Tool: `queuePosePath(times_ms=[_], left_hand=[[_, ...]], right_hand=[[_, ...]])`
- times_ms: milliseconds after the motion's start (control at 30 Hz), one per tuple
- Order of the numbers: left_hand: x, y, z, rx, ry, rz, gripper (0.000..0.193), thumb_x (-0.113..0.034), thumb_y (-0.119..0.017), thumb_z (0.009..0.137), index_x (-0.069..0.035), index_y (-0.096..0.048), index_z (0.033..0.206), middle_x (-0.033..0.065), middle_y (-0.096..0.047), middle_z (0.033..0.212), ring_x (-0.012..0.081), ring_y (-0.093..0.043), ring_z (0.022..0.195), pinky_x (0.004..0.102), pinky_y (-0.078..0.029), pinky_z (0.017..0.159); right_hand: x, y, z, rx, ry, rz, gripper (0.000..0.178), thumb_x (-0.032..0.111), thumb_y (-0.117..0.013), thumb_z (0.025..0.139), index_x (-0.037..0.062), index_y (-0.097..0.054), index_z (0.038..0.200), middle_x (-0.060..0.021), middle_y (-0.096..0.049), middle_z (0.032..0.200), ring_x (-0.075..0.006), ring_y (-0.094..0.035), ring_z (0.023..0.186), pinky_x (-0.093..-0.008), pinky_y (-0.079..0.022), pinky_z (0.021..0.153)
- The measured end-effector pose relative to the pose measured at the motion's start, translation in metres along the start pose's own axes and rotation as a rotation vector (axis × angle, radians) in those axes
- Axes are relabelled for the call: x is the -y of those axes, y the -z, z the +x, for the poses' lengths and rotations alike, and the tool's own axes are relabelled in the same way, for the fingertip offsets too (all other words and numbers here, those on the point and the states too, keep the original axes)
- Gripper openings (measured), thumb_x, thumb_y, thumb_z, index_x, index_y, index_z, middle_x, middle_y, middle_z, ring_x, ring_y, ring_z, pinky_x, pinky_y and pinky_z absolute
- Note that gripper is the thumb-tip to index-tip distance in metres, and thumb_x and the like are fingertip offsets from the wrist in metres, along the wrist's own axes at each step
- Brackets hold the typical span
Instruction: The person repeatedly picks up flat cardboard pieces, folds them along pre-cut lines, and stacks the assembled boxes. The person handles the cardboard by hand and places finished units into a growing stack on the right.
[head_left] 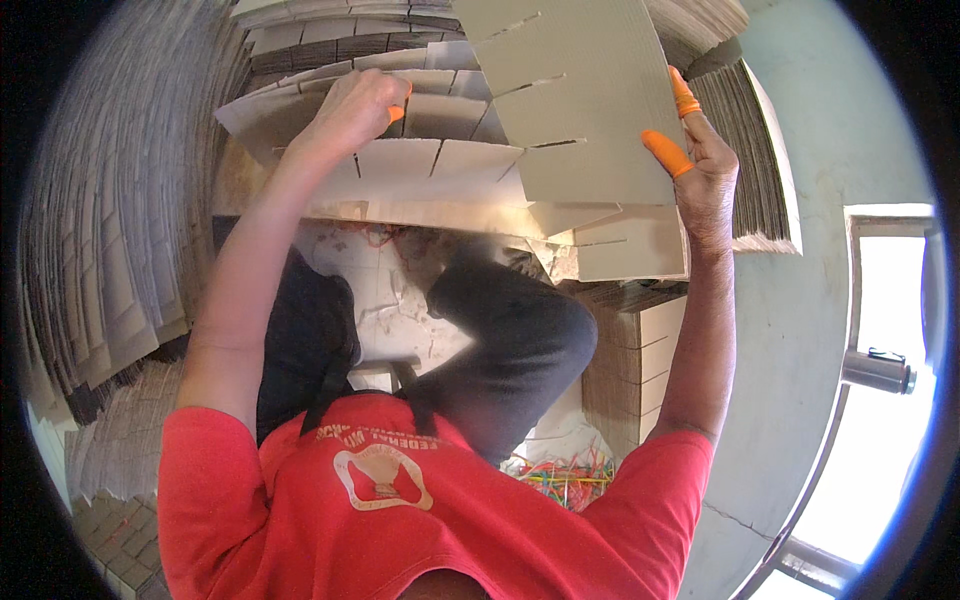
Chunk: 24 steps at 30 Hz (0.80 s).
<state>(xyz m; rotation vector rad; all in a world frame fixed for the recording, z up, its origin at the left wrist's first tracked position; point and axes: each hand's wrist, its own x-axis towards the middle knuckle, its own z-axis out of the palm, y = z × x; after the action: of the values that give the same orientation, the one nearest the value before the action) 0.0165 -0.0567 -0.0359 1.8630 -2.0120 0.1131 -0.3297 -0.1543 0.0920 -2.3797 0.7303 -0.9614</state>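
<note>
My right hand (708, 160) grips the right edge of a slotted cardboard sheet (585, 90), its thumb on the near face. Orange finger cots cover its thumb and a finger. The sheet is raised and tilted, its slots facing left. My left hand (362, 108) is closed at a cardboard divider grid (430, 165), pinching a strip partly hidden under the fingers. An orange cot shows on one of its digits. The grid's slotted strips stand on edge, crossing one another. More slotted cardboard (630, 245) lies below the raised sheet.
Tall stacks of cardboard sheets (110, 200) rise on the left, and another stack (765, 150) stands at the right by the wall (780, 370). Bundled cardboard (630, 360) sits beside my knee. Coloured cords (565, 480) lie on the floor. A bright window (885, 330) is far right.
</note>
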Motion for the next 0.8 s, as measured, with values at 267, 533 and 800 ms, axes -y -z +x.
queuePosePath(times_ms=[267,533,800], left_hand=[[-0.007,0.001,-0.012,0.018,0.049,-0.122,0.012,-0.006,-0.071,0.074,-0.003,-0.060,0.077,0.0183,-0.063,0.075,0.0390,-0.063,0.076,0.0472,-0.048,0.065],[-0.008,0.002,-0.014,0.045,0.033,-0.097,0.012,-0.013,-0.073,0.076,-0.006,-0.068,0.084,0.0182,-0.065,0.076,0.0383,-0.065,0.077,0.0447,-0.051,0.068],[0.039,0.013,0.030,-0.379,0.060,0.014,0.024,-0.026,-0.075,0.079,-0.006,-0.072,0.093,0.0159,-0.068,0.080,0.0359,-0.066,0.074,0.0435,-0.052,0.069]], right_hand=[[-0.002,0.000,-0.008,0.035,-0.030,-0.053,0.068,0.001,-0.073,0.081,0.0044,-0.046,0.143,-0.0114,-0.054,0.139,-0.0142,-0.052,0.124,-0.0310,-0.041,0.107],[-0.008,-0.015,-0.015,0.072,0.035,-0.150,0.067,0.004,-0.073,0.082,0.0064,-0.045,0.143,-0.0113,-0.052,0.142,-0.0147,-0.054,0.124,-0.0311,-0.044,0.103],[0.004,-0.009,-0.017,0.096,-0.109,-0.188,0.066,0.002,-0.072,0.082,0.0062,-0.046,0.143,-0.0093,-0.057,0.138,-0.0133,-0.058,0.117,-0.0293,-0.046,0.099]])
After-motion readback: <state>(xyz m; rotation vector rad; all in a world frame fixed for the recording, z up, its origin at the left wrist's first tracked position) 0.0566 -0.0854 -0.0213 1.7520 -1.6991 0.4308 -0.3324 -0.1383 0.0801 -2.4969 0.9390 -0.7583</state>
